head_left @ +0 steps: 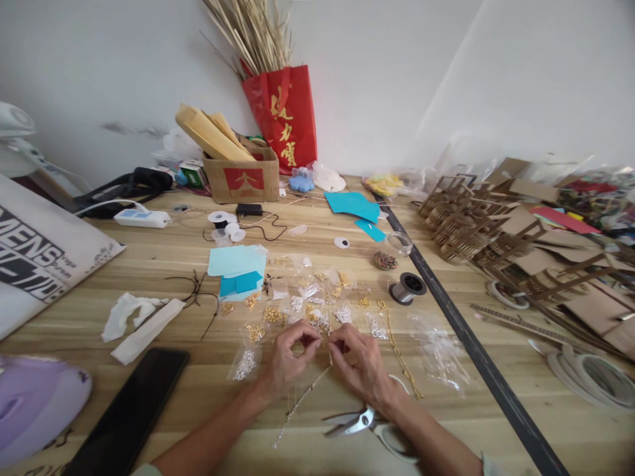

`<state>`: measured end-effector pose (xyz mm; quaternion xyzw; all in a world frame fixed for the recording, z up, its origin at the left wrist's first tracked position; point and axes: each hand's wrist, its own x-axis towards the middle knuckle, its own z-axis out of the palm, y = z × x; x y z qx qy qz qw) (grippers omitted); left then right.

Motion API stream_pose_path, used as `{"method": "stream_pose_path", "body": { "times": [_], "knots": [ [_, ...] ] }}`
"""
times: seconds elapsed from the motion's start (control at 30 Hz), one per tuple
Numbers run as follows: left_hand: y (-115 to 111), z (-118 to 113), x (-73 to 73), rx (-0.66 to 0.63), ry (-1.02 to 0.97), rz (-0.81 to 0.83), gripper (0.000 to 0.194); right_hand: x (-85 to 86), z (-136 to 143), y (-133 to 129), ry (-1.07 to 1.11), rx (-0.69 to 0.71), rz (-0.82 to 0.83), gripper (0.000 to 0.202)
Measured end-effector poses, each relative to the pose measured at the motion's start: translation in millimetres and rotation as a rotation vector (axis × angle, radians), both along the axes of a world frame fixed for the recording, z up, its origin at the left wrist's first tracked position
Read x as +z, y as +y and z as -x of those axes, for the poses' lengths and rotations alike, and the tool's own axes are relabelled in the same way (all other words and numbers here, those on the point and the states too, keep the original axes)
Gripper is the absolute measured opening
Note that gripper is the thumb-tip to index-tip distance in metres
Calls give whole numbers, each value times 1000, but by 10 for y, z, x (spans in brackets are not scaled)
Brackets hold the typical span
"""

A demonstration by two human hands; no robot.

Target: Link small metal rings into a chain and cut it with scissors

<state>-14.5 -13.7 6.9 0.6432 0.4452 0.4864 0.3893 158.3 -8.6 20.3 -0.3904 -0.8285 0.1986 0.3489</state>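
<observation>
Over the middle of the table, my left hand (290, 352) is closed in a pinch; what its fingertips hold, if anything, is too small to make out. Close beside it, my right hand (360, 362) pinches the upper end of a thin silver chain (303, 400), which slants down to the left onto the wood. Under my right forearm lie scissors (364, 422) with opened blades, partly hidden by the arm. A gold chain (397, 352) stretches along the right of that hand. Small bags of gold findings (274, 315) and silver findings (245, 365) lie around both hands.
A black phone (133, 403) and white strips (147, 330) are at left. To the right sit a wire spool (407, 288), a jar of beads (389, 256) and clear plastic bags (439, 347). Cardboard models (461, 218) crowd the right side; a red bag (297, 112) stands behind.
</observation>
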Motion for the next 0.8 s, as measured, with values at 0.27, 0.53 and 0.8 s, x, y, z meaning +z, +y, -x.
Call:
{"method": "stream_pose_path", "body": {
  "times": [0.27, 0.53, 0.8],
  "knots": [
    [7, 19, -45, -26, -35, 80, 7, -3, 3, 4, -5, 0, -22, 9],
    [12, 16, -13, -34, -42, 103, 7, -25, 21, -1, 27, -4, -65, 7],
    [9, 17, -10, -42, -40, 100, 9, -16, 12, -3, 17, -4, -46, 7]
  ]
}}
